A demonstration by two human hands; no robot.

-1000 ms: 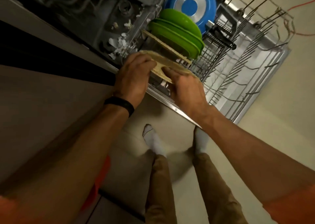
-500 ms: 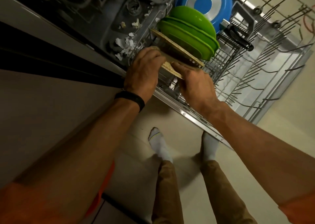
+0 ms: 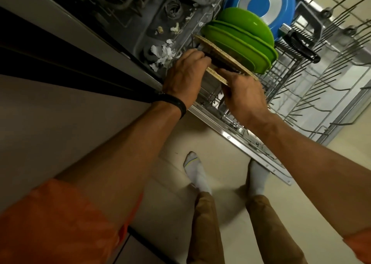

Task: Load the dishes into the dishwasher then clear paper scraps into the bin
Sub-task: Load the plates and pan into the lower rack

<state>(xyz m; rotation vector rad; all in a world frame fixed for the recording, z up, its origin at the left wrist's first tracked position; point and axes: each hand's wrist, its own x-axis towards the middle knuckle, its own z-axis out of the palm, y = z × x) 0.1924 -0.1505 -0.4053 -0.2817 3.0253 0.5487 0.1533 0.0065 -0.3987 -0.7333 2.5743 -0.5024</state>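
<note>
Most of a tan speckled plate point(image 3: 215, 75) is hidden behind the two hands holding it. Only a strip of its rim shows between them, seen edge-on and tilted. The left hand point(image 3: 184, 79) has its fingers curled over the plate's left rim. The right hand point(image 3: 245, 97) grips the right rim, its fingertips out of sight behind the plate. The plate is at the near end of the dishwasher's lower rack point(image 3: 285, 71); whether it rests in the tines cannot be told. Just beside it stand a second tan plate point(image 3: 220, 52), then green plates point(image 3: 241, 45), a green bowl point(image 3: 243, 21) and a blue pan point(image 3: 261, 0) cut off at the top. White paper scraps point(image 3: 162, 53) lie in the dim tub past the rack's left edge.
</note>
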